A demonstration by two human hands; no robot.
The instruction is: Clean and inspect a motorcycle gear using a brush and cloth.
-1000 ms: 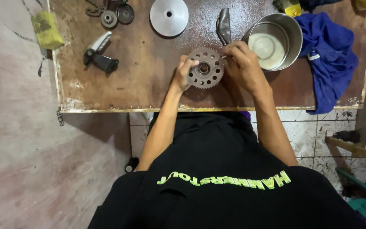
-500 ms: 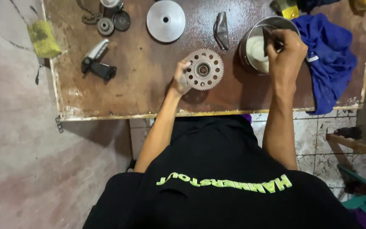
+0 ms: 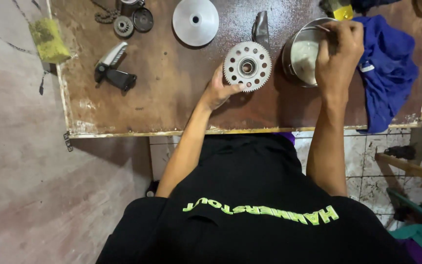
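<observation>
Left hand (image 3: 219, 90) grips the toothed gear wheel (image 3: 247, 66) by its lower edge, on the wooden table (image 3: 172, 98). Right hand (image 3: 338, 49) is closed over the metal bowl (image 3: 303, 54), just right of the wheel; what it pinches cannot be told. Blue cloth (image 3: 391, 73) lies beyond.

We see a matt grey metal gear (image 3: 246, 66) (toothed, drilled), a shiny steel bowl (image 3: 289, 51), and a worn, scuffed wooden tabletop (image 3: 172, 102).

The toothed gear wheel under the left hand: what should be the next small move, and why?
Probably bring the right hand back from the metal bowl to the gear wheel: the left hand holds the wheel on the table, while the right hand's fingers sit at the bowl's rim.
</observation>
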